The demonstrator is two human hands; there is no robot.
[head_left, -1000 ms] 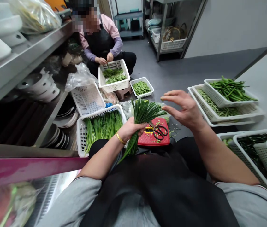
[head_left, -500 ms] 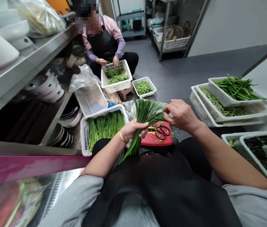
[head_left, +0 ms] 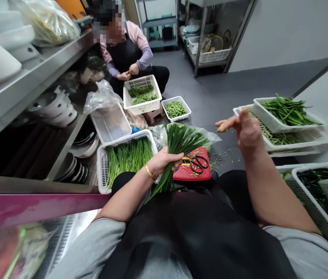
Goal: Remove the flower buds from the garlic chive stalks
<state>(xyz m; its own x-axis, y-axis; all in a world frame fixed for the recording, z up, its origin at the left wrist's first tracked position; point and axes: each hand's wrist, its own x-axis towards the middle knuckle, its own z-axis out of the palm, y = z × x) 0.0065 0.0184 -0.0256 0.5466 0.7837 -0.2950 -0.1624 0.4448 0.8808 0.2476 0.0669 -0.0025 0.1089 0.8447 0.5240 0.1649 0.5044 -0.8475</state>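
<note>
My left hand (head_left: 166, 161) is wrapped round a bunch of long green stalks (head_left: 178, 139), whose upper ends fan out to the right. Raised to the right of the bunch and apart from it, my right hand (head_left: 244, 128) has its fingers spread, with nothing seen in them. Black-handled scissors (head_left: 198, 164) lie on a red padded surface (head_left: 190, 174) just beyond my lap, among small green scraps. More green stalks (head_left: 130, 155) fill a white basket (head_left: 102, 168) to the left of my left hand.
A person (head_left: 126, 50) sits ahead with a white basket (head_left: 145, 106) of greens. A small basket (head_left: 189, 110) holds green pieces. Stacked baskets (head_left: 286, 147) of long green vegetables stand at the right. A metal shelf (head_left: 62, 58) with dishes runs along the left.
My right hand has moved right and away from the bunch, and its fingers have opened. My left hand keeps its hold. The other person's hands have come together.
</note>
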